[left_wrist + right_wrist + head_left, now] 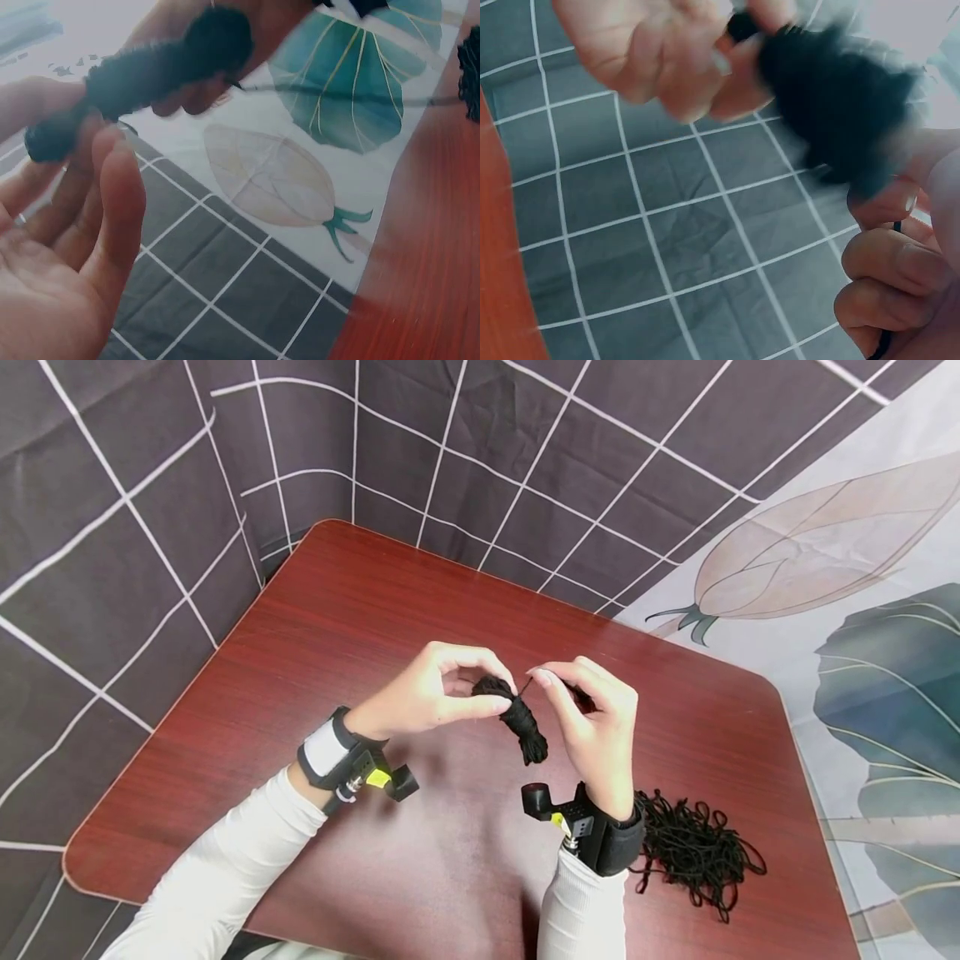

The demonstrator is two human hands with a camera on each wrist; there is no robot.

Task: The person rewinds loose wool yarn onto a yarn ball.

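A wound bundle of black cord [525, 731] is held up over the table by my left hand [431, 689], its thumb and fingers pinching it around the middle. Turns of cord wrap its waist, and looped ends stick out on both sides. To the right of it, my right hand [609, 727] pinches a taut strand that runs from the bundle, the other fingers curled in. The left wrist view shows the bundle [150, 71] lengthwise, with a strand [360, 97] trailing off toward the table. In the right wrist view the bundle [840, 97] is blurred, and cord [885, 343] passes through the curled right fingers.
A loose, tangled pile of black cord [697, 852] lies on the red-brown table [352, 585], beside the right wrist. Each wrist wears a strapped camera mount [367, 772]. Dark gridded cloth [420, 452] and a leaf-patterned sheet [787, 552] hang behind the table edges.
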